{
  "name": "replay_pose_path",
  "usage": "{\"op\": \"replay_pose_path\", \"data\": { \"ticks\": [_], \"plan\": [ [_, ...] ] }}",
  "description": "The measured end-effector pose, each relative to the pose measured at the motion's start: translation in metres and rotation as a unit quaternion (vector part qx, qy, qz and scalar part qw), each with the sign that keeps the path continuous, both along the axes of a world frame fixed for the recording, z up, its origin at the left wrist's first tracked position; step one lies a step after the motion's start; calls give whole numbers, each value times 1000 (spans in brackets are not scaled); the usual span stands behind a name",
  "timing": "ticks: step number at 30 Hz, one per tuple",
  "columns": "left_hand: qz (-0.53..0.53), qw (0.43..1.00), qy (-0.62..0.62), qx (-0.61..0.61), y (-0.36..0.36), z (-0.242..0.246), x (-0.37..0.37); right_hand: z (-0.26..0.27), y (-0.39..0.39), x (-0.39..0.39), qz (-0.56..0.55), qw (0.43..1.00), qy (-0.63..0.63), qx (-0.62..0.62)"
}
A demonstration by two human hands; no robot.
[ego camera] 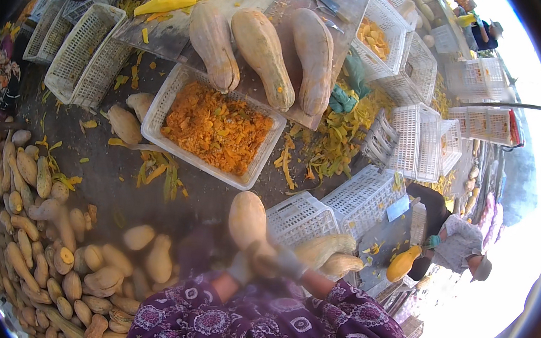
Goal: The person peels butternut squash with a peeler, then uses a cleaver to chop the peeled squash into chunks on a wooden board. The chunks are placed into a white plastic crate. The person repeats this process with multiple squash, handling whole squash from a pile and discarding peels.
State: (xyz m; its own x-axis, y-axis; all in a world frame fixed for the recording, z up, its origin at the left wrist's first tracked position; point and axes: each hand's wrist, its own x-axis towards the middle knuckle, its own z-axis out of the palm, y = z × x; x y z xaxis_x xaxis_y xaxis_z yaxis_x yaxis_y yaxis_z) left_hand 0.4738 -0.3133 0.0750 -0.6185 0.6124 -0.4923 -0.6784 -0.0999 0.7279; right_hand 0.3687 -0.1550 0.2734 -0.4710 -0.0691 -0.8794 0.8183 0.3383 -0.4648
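Low in the head view, a tan long-necked squash [248, 219] is held close to the purple patterned clothing. My left hand [242, 267], in a pale glove, grips it from the left near its lower end. Also gloved and slightly blurred, my right hand [290, 262] closes on it from the right. The fingers are partly hidden by blur. Ahead stands a white plastic crate [151, 122] filled with orange squash pulp [216, 128]. Beyond it, three large squash [263, 57] lie side by side on a board table [284, 11].
A large heap of squash [72, 287] covers the ground at left. White crates [302, 217] stand close on the right, beside two squash [326, 251]. Peelings [340, 141] litter the ground. A knife [330, 5] lies on the table. A co-worker [459, 243] holds a peeled yellow squash [403, 263].
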Motion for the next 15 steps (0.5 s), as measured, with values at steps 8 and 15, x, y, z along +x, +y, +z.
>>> {"op": "replay_pose_path", "data": {
  "ticks": [8,15],
  "plan": [
    [128,922,-348,108,29,92,-126,-8,17,-16,-141,986,57,-74],
    [102,960,-252,59,35,108,-192,-128,6,7,-331,909,163,-193]
  ]
}}
